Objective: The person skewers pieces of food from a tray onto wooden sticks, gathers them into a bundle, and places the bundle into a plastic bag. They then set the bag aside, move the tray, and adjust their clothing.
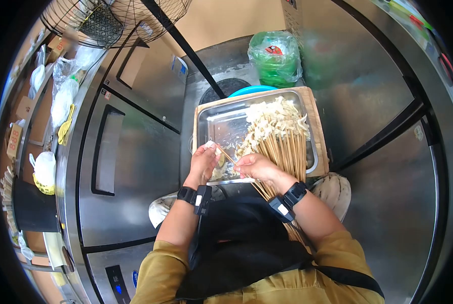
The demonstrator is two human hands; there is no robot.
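Observation:
My left hand is closed, pinching a small pale piece of food over the left part of a metal tray. A thin wooden skewer runs from that piece to my right hand, whose fingers are closed on it. Right of my hands, many skewers lie side by side in the tray, their sticks pointing toward me. Pale, whitish food pieces cover their far ends. Small scraps lie on the tray bottom near my left hand.
The tray rests on a wooden board. Behind it stand a blue basin and a plastic-wrapped green container. Steel cabinets rise on the left, with another steel unit on the right. A wire fan guard hangs upper left.

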